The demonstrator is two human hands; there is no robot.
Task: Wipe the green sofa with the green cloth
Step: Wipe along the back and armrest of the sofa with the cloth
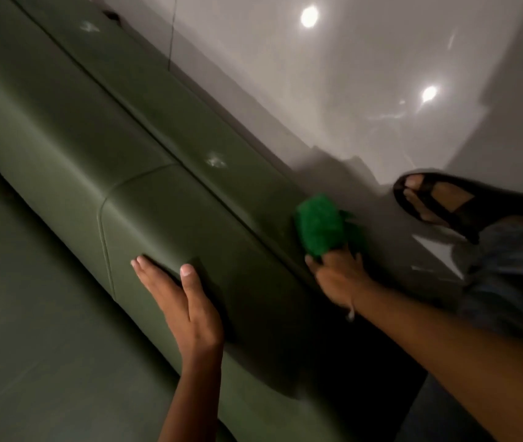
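1 green sofa (145, 218), 1 green cloth (322, 226), 2 hands, 1 black sandal (464, 202).

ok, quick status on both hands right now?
Left hand: open, flat against the sofa backrest, holding nothing.
Right hand: closed on the green cloth, pressing it to the sofa's rear edge.

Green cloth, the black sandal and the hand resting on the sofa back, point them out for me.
green cloth (319, 226), head view, middle of the bunched fabric
black sandal (464, 202), head view, strap over the foot
left hand (186, 301), head view, back of the hand
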